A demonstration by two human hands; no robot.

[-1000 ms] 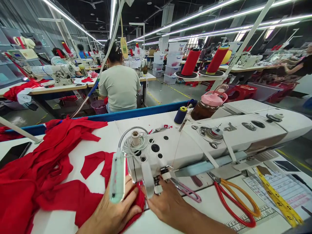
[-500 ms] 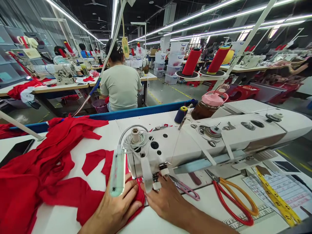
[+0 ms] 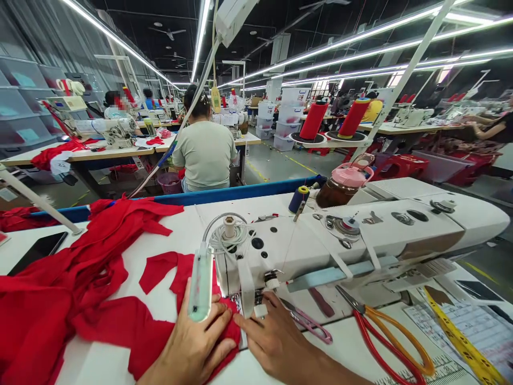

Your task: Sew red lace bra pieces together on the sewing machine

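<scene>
Now your left hand (image 3: 192, 347) and right hand (image 3: 276, 342) lie flat, fingers spread and grasping nothing, pressing the red cloth (image 3: 224, 326) onto the worktop (image 3: 344, 331) under the sewing machine (image 3: 320, 240) needle.

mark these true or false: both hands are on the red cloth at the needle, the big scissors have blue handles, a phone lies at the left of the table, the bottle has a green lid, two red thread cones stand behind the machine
1. Both hands press red cloth at the needle. True: left hand and right hand lie flat on it.
2. The scissors have blue handles. False: red and orange.
3. A phone lies at the table's left. True.
4. The bottle has a green lid. False: pink.
5. Two red thread cones stand behind the sewing machine. True.
</scene>
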